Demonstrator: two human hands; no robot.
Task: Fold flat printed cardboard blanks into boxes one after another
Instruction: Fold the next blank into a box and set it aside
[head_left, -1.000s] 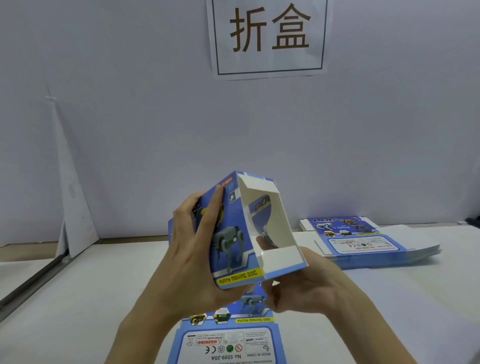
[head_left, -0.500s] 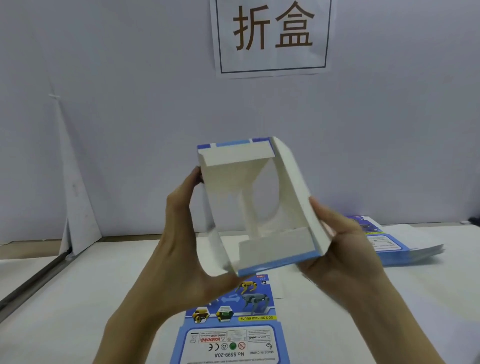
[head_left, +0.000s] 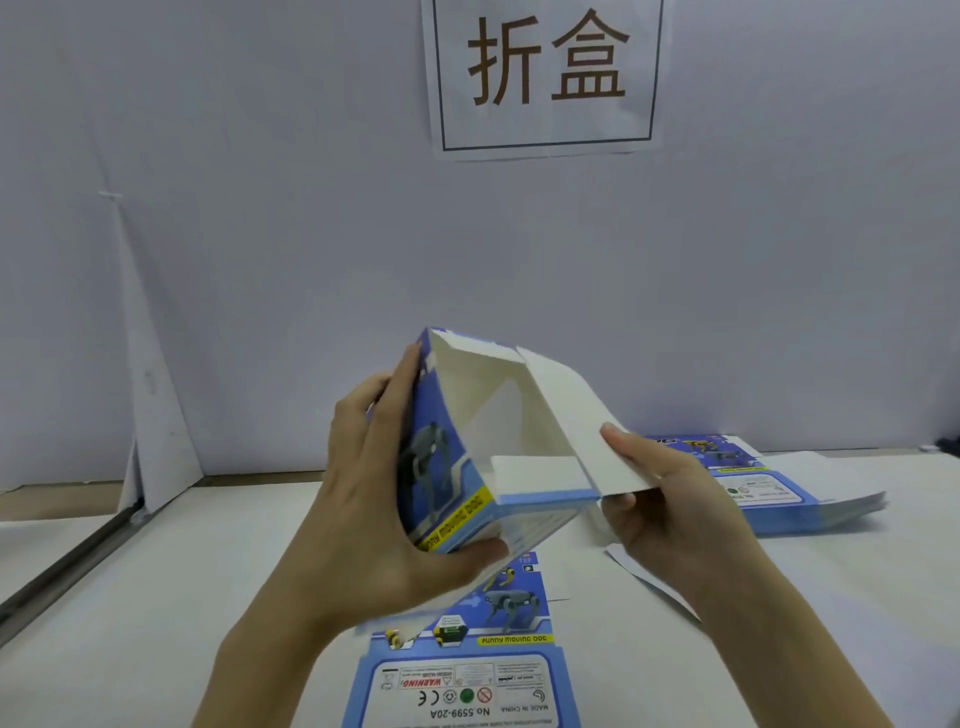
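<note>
Box half-folded, held in the air over the near middle of the white table, open end tilted up, white inside showing. Stack of flat blanks at the table's far right edge. One flat blank printed side up at the near edge, below the box. Left hand gripping the blue printed side, thumb under the lower corner. Right hand pinching the long white flap, thumb on top, fingers beneath.
</note>
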